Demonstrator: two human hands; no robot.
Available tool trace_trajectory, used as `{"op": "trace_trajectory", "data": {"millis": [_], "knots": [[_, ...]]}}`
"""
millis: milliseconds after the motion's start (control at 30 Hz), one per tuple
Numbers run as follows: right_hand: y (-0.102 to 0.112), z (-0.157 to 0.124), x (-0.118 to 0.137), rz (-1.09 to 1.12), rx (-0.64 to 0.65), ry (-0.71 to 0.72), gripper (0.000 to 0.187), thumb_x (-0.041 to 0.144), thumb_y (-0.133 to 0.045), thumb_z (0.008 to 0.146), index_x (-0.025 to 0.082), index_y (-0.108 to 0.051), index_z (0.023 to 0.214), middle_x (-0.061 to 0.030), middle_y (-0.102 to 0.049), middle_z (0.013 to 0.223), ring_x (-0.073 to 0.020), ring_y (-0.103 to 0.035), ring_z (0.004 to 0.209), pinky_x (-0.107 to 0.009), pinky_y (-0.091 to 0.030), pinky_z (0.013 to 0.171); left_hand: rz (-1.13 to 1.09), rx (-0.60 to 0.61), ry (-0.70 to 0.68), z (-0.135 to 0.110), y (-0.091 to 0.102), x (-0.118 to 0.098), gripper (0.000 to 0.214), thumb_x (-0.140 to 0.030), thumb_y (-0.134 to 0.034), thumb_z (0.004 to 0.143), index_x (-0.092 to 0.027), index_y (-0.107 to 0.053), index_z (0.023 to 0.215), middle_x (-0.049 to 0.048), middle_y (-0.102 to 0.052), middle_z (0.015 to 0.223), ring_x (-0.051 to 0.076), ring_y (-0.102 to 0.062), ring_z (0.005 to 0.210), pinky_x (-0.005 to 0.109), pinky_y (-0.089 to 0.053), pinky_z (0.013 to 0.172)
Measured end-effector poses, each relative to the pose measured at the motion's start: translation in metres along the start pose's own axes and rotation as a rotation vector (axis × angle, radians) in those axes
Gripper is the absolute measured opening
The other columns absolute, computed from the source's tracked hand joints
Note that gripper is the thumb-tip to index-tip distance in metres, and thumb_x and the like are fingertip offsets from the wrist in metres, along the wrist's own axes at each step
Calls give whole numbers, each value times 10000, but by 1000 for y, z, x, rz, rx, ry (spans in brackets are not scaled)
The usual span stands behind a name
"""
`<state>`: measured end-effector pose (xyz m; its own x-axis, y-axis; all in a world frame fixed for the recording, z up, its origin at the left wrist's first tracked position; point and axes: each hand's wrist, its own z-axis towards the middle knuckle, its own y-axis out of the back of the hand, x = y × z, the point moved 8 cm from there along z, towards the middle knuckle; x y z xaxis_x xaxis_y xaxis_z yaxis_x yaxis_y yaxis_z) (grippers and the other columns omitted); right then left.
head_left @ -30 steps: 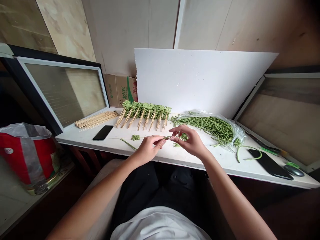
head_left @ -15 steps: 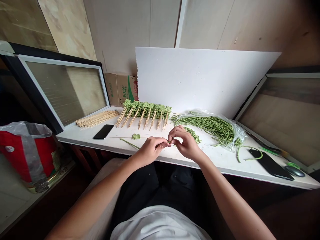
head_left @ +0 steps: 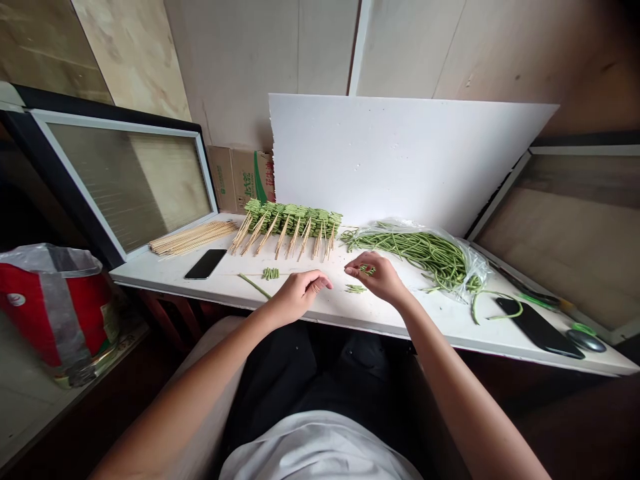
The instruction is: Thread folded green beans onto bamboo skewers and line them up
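My left hand point(head_left: 303, 295) is just above the table's front part, its fingers loosely curved and apart from the thumb, with no item visible in it. To its right, my right hand point(head_left: 379, 277) has its thumb and fingertips brought together; whatever they may pinch is too small to make out. Short cut green bean pieces point(head_left: 355, 289) lie below the right hand, and more show behind its fingers. A long green bean point(head_left: 254, 285) rests left of my left hand. Beyond it, several bean pieces sit in a row on a skewer point(head_left: 271, 273).
Stacked bean skewers point(head_left: 293, 223) stand at the back, beside loose bamboo sticks point(head_left: 194, 238) and a phone point(head_left: 206, 263). Long beans point(head_left: 415, 248) spill from a plastic bag on the right. Another dark phone point(head_left: 540, 328) lies at the right edge. A white board point(head_left: 410, 160) leans behind.
My hands have moved apart from where their fingertips met over a small green piece. The left shifted slightly left, the right slightly right, and cut pieces now show beneath the right hand.
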<state>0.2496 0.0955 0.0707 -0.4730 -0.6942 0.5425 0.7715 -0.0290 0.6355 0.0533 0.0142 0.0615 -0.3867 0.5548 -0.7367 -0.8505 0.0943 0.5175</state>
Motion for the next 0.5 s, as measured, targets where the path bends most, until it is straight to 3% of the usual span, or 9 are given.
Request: {"op": "trace_trajectory", "data": {"millis": [100,200,333,400,500], "knots": [[-19,-3,-42,-129,114,-76,212,411,-759,933,219,-842,897,-84,-798,907,-264,-703,866,-381,-525,788,42,8,20,-1,-4,0,455,-478,-409,1108,-170,-740,1163,45,-719,899,178,-611,756,282,-456,742],[-28,-8,-70,-187,167,-117,139,302,-750,924,217,-842,864,-78,-810,889,-259,-718,847,-384,-535,812,78,18,38,-1,-5,1,477,-475,-384,1110,-165,-721,1241,-19,-556,693,152,-482,621,273,-392,654],[-31,-12,-82,-161,232,-139,135,323,-761,910,229,-850,871,-82,-820,919,-263,-732,855,-377,-545,795,74,45,71,-1,-5,7,477,-466,-391,1104,-161,-715,1274,-37,-479,658,144,-434,605,269,-369,635],[-31,-13,-84,-159,251,-147,154,344,-757,913,227,-851,879,-88,-818,927,-267,-733,859,-378,-547,784,65,68,79,-1,-6,10,470,-459,-400,1101,-167,-704,1309,-24,-525,696,148,-475,638,271,-400,662],[-23,-10,-81,-191,170,-139,222,376,-708,956,205,-840,905,-108,-811,946,-277,-724,875,-396,-546,798,32,96,82,-2,-10,13,466,-437,-409,1100,-176,-648,1405,19,-642,834,158,-559,728,280,-456,730]]}}
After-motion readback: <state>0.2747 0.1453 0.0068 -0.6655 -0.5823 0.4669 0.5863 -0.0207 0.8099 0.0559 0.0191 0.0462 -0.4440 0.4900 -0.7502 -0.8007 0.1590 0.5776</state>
